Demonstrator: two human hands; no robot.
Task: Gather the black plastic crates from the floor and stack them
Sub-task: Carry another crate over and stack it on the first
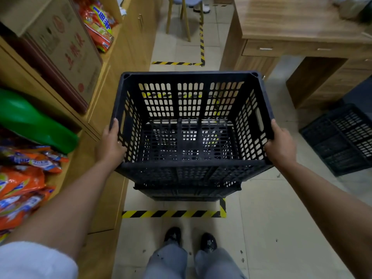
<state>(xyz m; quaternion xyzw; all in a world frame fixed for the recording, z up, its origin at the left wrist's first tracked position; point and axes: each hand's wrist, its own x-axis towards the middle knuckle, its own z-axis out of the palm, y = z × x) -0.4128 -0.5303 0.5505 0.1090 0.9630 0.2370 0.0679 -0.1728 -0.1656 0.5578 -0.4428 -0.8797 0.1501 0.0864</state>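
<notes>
From the head view, the left hand (111,142) and the right hand (281,145) each clasp a side rim of the top black crate (191,125), fingers wrapped over the edge. It sits above the crate stack (187,191), inside the striped floor tape (171,214). Another black crate (342,139) lies on the floor at right, near the wooden desk (302,27).
</notes>
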